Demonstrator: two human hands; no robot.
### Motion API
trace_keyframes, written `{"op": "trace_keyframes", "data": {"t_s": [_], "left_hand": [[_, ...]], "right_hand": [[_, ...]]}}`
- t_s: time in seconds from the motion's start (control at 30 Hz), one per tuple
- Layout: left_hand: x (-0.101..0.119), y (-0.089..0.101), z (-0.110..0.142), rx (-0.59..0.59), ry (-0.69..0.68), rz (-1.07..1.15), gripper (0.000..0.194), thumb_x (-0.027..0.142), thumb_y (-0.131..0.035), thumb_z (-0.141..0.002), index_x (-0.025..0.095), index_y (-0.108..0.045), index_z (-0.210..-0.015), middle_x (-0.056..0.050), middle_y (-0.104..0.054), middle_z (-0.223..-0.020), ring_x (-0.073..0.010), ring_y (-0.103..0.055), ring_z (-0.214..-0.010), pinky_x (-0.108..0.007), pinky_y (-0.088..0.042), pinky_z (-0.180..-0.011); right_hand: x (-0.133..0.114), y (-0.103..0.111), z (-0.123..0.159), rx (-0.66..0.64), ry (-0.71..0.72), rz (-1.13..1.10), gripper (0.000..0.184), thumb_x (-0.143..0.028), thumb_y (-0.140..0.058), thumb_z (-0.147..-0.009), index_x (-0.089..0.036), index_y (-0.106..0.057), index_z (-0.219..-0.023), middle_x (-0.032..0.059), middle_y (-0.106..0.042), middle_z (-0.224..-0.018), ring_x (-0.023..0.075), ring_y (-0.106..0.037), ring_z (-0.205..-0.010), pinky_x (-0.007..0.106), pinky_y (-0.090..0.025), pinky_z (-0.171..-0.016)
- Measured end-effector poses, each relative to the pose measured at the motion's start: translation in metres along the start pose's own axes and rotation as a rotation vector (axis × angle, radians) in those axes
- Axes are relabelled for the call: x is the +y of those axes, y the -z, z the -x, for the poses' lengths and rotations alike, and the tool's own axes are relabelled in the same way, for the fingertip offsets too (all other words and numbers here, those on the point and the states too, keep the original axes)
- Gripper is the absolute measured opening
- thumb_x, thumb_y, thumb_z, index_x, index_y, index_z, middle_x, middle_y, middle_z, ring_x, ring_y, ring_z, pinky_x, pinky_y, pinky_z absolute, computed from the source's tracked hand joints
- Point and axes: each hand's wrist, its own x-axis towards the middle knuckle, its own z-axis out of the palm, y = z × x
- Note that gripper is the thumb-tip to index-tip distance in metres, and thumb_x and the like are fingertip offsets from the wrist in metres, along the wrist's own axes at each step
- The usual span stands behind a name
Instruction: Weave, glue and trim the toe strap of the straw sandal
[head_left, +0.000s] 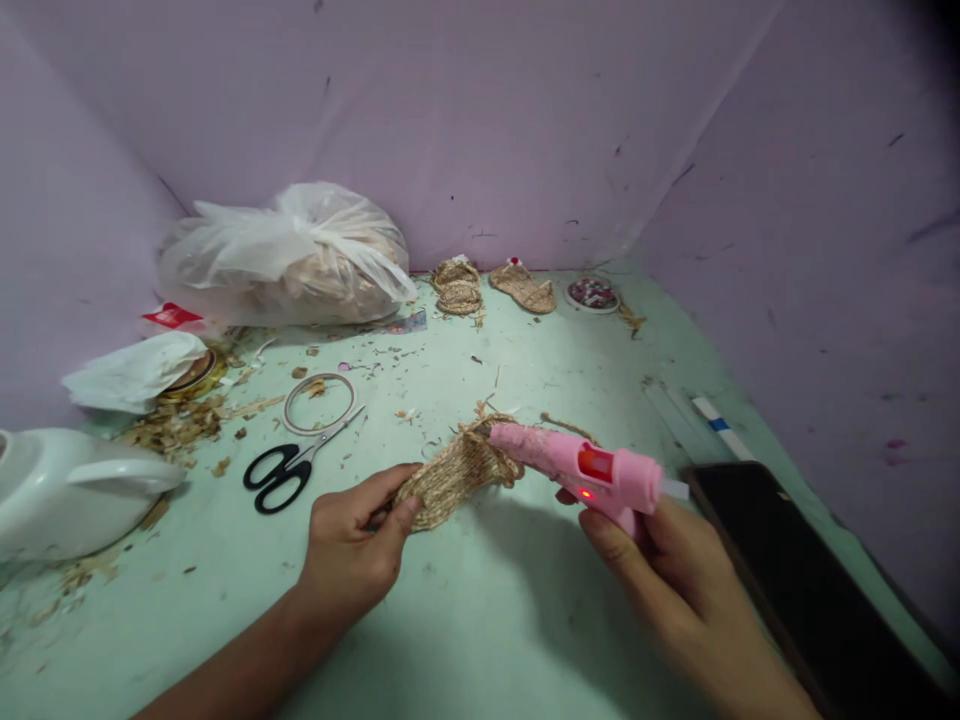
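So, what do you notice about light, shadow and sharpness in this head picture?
Head view: dim, mostly even light; a soft shadow on the green table below the pink glue gun; its red light glowing; pieces in the far dish too soft to tell apart; upper-right corner nearly black.

Dim, diffuse light; soft shadow (547,570) on tabletop (420,640); top right corner dark.

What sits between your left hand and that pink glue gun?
A tan woven piece: in the head view, the left hand grips one end; the pink glue gun points at the other.
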Motion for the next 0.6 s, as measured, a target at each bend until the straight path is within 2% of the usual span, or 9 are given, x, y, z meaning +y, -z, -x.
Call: {"op": "trace_keyframes", "data": {"t_s": [0.13, 0.37, 0.6], "left_hand": [[0.0002, 0.0004, 0.0012, -0.01, -0.033, -0.014, 0.019, 0.021, -0.055, -0.075, 0.014, -0.069, -0.086, 0.006, -0.053, -0.043, -0.0051, -0.043, -0.034, -0.013, -0.034, -0.034], [0.0007, -0.0003, 0.0013, 0.004, -0.034, -0.032, 0.02, 0.021, -0.054, -0.075, 0.013, -0.069, -0.085, 0.005, -0.056, -0.046, -0.0058, -0.044, -0.036, -0.014, -0.035, -0.035], [-0.0012, -0.0012, 0.0011, 0.015, -0.047, -0.04, 0.02, 0.021, -0.054, -0.075, 0.013, -0.069, -0.086, 0.004, -0.057, -0.047, -0.0059, -0.044, -0.037, -0.014, -0.036, -0.037]], "right_hand": [[0.001, -0.0015, 0.0001, 0.008, -0.015, 0.021, 0.027, -0.028, -0.046, -0.084, -0.023, -0.039, -0.059, -0.004, -0.039, -0.046, 0.0191, -0.06, -0.06, 0.026, -0.045, -0.05], [0.0025, -0.0033, 0.0014, -0.012, -0.003, 0.04, 0.015, -0.029, -0.045, -0.086, -0.019, -0.055, -0.079, 0.0012, -0.058, -0.061, 0.0147, -0.055, -0.052, 0.024, -0.039, -0.044], [0.0022, -0.004, 0.0013, -0.015, -0.017, 0.031, 0.017, -0.03, -0.045, -0.086, -0.021, -0.048, -0.072, -0.0048, -0.041, -0.052, 0.0111, -0.039, -0.044, 0.023, -0.031, -0.041]]}}
